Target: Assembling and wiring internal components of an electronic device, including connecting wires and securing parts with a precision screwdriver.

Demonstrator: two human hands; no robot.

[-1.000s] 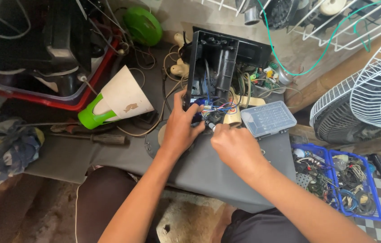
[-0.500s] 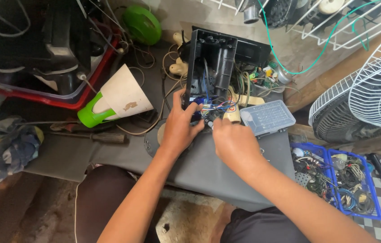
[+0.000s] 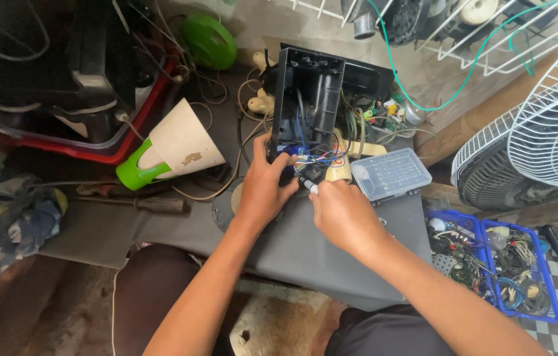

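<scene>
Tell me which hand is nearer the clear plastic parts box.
Right. The right hand lies just beside and below the clear parts box; the left hand is farther off, against the open black housing.

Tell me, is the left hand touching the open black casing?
Touching. The head view shows the left hand with its fingers wrapped on the lower edge of the black casing.

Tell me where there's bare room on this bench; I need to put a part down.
Free: grey mat between the screwdriver and left forearm, and mat between the arms. Crowded: around the black casing, where left hand and right hand work, and by the clear parts box.
</scene>
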